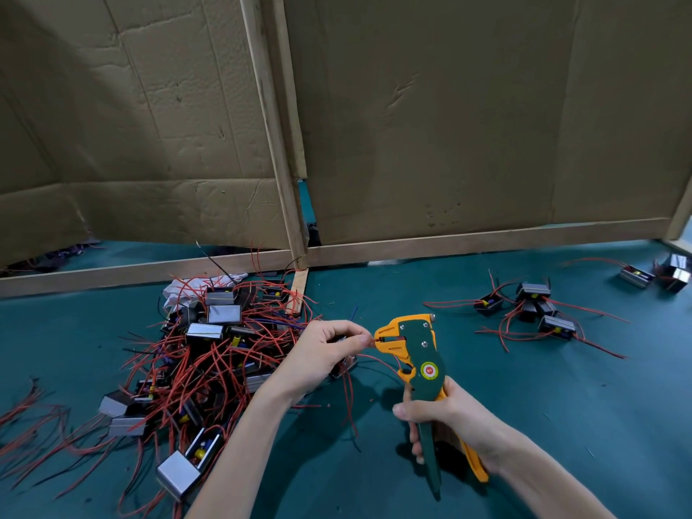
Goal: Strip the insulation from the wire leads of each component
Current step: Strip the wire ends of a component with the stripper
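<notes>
My right hand [445,417] grips the handles of a green and orange wire stripper [419,361], its jaws pointing left. My left hand [329,350] pinches a red wire lead [378,360] right at the jaws; the lead's tip sits between them. Below my left hand hangs a small metal-cased component [344,365], mostly hidden by the fingers, with more red leads [350,402] trailing down. A large tangled pile of the same components with red wires [209,354] lies to the left on the green mat.
A smaller group of components [531,305] lies at the right, two more [655,273] farther right. Cardboard walls on wooden frames [449,245] close the back. A white cloth [179,290] sits behind the pile. Loose red wires [26,410] lie at the left edge.
</notes>
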Available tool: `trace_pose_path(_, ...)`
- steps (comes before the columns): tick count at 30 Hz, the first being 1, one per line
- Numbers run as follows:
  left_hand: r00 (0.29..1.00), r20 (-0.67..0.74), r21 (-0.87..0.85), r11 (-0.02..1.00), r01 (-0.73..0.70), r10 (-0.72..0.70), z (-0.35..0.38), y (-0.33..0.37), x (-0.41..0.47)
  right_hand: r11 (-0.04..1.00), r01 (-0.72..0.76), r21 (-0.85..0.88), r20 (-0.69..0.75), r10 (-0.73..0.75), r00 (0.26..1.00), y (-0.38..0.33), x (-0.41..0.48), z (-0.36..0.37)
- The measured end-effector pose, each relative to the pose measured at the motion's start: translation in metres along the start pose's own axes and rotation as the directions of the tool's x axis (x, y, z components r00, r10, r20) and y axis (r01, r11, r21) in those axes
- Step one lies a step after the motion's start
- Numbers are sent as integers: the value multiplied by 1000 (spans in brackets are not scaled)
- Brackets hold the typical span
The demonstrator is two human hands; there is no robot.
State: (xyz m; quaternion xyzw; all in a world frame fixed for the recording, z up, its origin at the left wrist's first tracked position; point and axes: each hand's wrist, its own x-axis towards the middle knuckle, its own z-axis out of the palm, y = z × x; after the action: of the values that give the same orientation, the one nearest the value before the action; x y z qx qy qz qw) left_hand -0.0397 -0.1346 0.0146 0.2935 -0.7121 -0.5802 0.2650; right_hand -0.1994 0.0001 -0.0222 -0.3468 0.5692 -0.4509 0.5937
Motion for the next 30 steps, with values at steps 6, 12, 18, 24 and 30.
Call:
trace_pose_path(6,991,-109,0,997,82,-82,5,-9,5,990,-29,141,13,27,1000,1,5,7)
trace_pose_path(12,980,-197,50,998,32,-22,5,-13,8,966,-54,254,161,13,987,-1,10,-3)
trace_pose_path(18,961,-277,-14,1000,20,-23,9,-10,11,949,-107,297,167,58,984,-1,18,-12)
trace_pose_path(24,863,-484,-45,981,-190,145,23,29,12,929,-171,329,220,100,970,0,26,-13)
trace_pose_path(30,979,-163,123,987,-101,121,147,77,55,902,-151,405,161,92,983,4,29,-13)
